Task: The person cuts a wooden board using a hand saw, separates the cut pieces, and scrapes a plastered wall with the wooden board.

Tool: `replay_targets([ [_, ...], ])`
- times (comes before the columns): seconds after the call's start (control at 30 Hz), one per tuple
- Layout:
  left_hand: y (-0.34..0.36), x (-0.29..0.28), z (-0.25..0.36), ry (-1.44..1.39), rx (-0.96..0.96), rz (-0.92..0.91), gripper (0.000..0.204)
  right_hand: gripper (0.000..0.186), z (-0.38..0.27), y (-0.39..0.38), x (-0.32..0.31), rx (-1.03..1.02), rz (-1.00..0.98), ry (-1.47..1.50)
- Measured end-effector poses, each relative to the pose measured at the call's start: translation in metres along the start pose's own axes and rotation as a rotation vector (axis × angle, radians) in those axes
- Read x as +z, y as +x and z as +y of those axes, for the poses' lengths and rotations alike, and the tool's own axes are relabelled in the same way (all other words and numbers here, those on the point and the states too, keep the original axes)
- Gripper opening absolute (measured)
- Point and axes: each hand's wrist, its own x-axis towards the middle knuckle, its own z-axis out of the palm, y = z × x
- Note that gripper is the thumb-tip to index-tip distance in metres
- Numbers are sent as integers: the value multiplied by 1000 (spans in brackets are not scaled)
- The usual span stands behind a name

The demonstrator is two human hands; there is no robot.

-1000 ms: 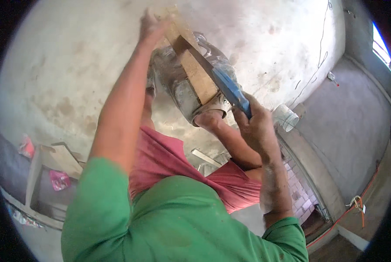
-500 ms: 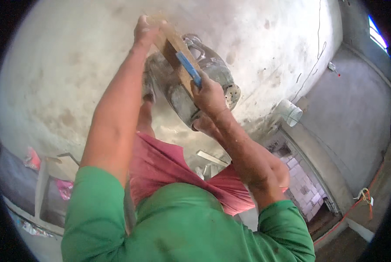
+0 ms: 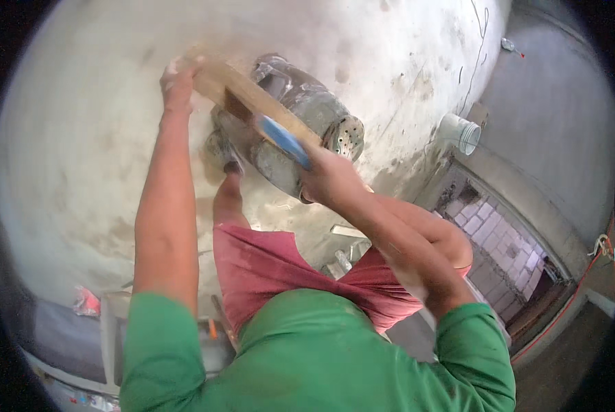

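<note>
Hands, left [image 3: 178, 84] and right [image 3: 331, 177], grip a wooden float [image 3: 252, 103] against the rough grey plastered wall [image 3: 81, 172].

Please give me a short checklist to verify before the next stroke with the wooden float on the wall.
1. Left hand grips the far end of the wooden float: ok.
2. Right hand grips the near end by the blue part: ok.
3. Float lies flat on the plastered wall: cannot tell.
4. Metal bucket within reach under the float: ok.
5. Footing secure: cannot tell, the feet are hidden.
</note>
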Motion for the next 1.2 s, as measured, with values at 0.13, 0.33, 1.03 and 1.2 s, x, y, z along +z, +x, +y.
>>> replay_targets([
  [0.13,1,-2,6,-10,-51,4,57,41,19,20,41,-79,127,107],
  [0.33,-7,0,12,-70,-9,-23,56,45,9,-104,-37,-6,7,95],
  [1.03,9,-8,-4,28,16,-9,52,40,0,36,32,-183,101,43],
  [1.2,-6,0,9,-84,22,-55,51,49,10,-71,-28,-58,17,-5],
])
